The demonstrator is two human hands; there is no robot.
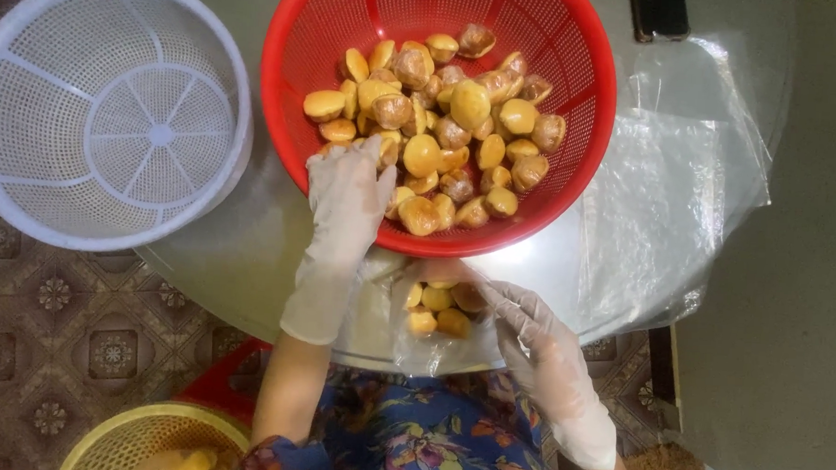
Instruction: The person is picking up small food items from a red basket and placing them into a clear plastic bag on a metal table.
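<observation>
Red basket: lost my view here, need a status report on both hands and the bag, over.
Left hand in red basket, on the small cakes. Right hand holds clear bag, several cakes inside. Nothing blocking; white basket stands left.

Three baskets are showing: one red basket (587, 130) far in the middle, one white basket (29, 105) at the far left, and one yellow basket (127, 434) at the near left. Roughly three dozen small golden-brown cakes (469, 104) are lying in the red one, too heaped for an exact count. One clear bag (423, 343) is holding about five more. Two gloved hands are working, left hand (347, 192) and right hand (540, 339). One dark phone (660, 12) is lying far right.
</observation>
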